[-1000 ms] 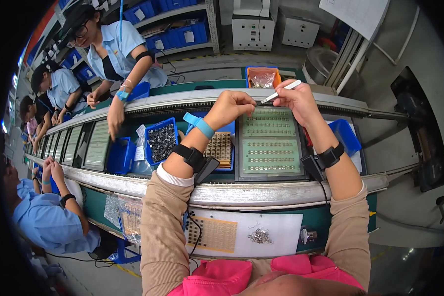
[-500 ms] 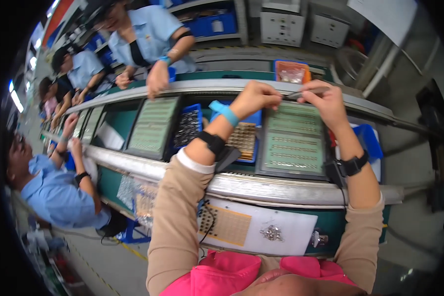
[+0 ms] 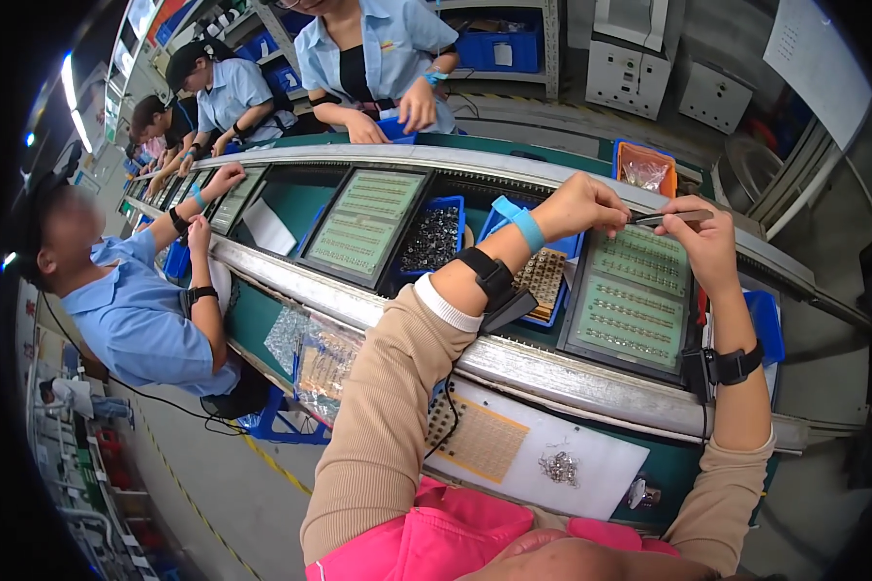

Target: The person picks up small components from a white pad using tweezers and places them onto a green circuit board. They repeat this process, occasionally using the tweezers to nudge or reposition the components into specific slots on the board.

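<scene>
Setting: factory assembly line, a long conveyor [image 3: 591, 382] with a metal rim running past seated workers in light blue shirts.
Held thing: a slim dark tool, tweezers by the look of it [image 3: 670, 218], held level above the far edge of a tray of small components [image 3: 632, 308], clear of it.
Change: half a second ago both hands were already raised together over this tray; a second ago the right one was lifted apart with something pale in it. Since then the view has swung left, and the hands have closed on the tool.
Right hand [image 3: 707, 242]: curled, fingers pinched on the tool's right end.
Left hand [image 3: 583, 205]: loosely fisted, fingertips meeting the tool's left tip; a blue strap circles the wrist.
Nearby: a blue bin of dark parts [image 3: 434, 239], a second component tray [image 3: 366, 225], an orange bin [image 3: 643, 170].
Foreground: a perforated tan card [image 3: 482, 443] and small metal bits on a white sheet.
</scene>
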Demonstrator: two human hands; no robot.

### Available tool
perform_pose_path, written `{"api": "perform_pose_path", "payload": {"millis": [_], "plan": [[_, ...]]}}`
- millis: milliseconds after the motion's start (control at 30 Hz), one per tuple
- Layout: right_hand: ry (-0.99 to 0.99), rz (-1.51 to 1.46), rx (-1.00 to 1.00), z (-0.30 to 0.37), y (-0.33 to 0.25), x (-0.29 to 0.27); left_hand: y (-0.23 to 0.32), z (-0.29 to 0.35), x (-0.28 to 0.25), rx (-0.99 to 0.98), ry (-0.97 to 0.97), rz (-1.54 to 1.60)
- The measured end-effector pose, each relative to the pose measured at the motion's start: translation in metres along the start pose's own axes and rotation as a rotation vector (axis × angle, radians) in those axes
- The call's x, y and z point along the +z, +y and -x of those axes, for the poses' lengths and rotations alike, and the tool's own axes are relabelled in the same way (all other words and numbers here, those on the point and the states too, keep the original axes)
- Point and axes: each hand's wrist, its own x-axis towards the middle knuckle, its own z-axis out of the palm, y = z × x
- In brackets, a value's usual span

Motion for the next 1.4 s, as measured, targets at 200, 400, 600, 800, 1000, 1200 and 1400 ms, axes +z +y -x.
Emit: {"api": "perform_pose_path", "payload": {"millis": [200, 400, 600, 800, 1000, 1200, 1400], "plan": [[0.004, 0.002, 0.010, 0.001, -0.003, 0.002, -0.003, -0.001, -0.003, -0.009, -0.036, -0.051], [-0.028, 0.015, -0.015, 0.002, -0.003, 0.001, -0.004, -0.001, 0.001, 0.031, -0.064, -0.054], [0.035, -0.052, 0.017, 0.002, -0.002, 0.002, -0.003, 0.000, -0.001, 0.067, -0.105, -0.060], [0.002, -0.035, 0.018, 0.002, 0.000, 0.003, -0.004, 0.001, -0.002, 0.031, -0.155, -0.094], [0.009, -0.057, 0.043, 0.002, 0.001, 0.003, -0.002, 0.001, 0.000, 0.023, -0.177, -0.172], [0.008, -0.043, 0.063, 0.002, 0.002, 0.005, -0.004, 0.003, 0.003, 0.046, -0.186, -0.205], [0.009, -0.014, 0.014, -0.002, 0.015, 0.007, -0.016, -0.004, -0.003, 0.019, -0.108, -0.146]]}}
